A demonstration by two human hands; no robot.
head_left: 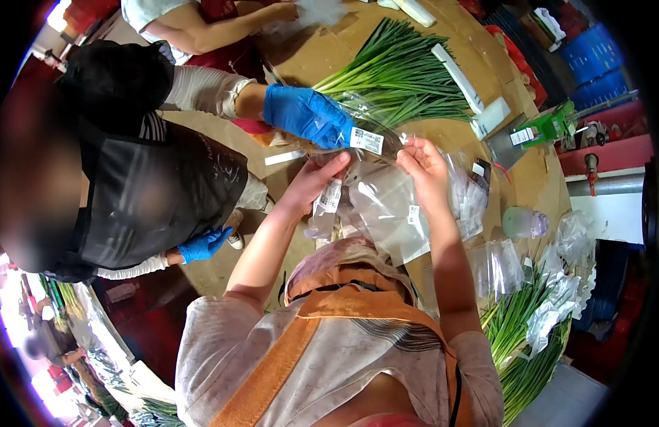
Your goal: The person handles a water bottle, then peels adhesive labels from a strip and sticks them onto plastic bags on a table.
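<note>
My left hand (315,183) is closed on a clear plastic bag (375,196), with its thumb on top. A white printed label (330,196) shows just under that hand. My right hand (425,171) pinches the edge of the clear plastic, fingers together. Between my hands, a co-worker's blue-gloved hand (308,114) reaches in from the left and touches the plastic by another label (366,141). How many bags overlap here I cannot tell. A fanned bunch of green onions (404,71) lies on the cardboard-covered table (497,53) beyond the hands.
More clear bags (468,192) lie right of my right arm. Near them are a jar (520,222) and a green tape dispenser (543,129). A white scale-like piece (491,117) borders the onions. More green onions (518,356) lie lower right. A second co-worker's arm (201,32) is at the top.
</note>
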